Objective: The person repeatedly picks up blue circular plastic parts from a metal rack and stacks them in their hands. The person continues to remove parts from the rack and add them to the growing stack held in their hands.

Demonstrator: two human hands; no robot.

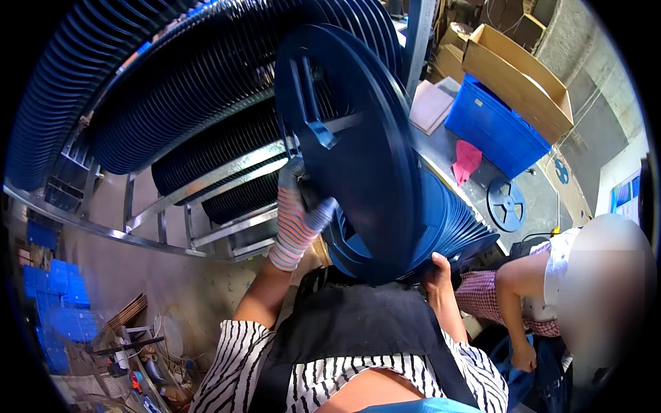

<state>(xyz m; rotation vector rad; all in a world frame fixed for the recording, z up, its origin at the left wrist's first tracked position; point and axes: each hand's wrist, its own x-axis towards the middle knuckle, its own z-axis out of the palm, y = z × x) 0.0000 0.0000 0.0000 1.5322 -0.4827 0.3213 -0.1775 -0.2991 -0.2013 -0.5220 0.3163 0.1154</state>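
A large dark plastic reel (375, 172) stands tilted in front of me, its flat face with slots turned to the left. My left hand (299, 213), in a striped knit glove, is closed on the reel's left edge, fingers near a slot and thumb on the lower side. Behind and to the right of this reel is a fanned stack of dark blue reels (447, 220). My bare right hand (438, 274) holds the near lower edge of that stack, thumb up; its other fingers are hidden beneath.
A metal rack (206, 191) carries long rows of reels (200, 117) at left. On the right table stand a blue crate (492, 127) under a cardboard box (516, 69), a pink cloth (467, 162) and a loose reel (506, 205). Another person's hand (523, 356) is at lower right.
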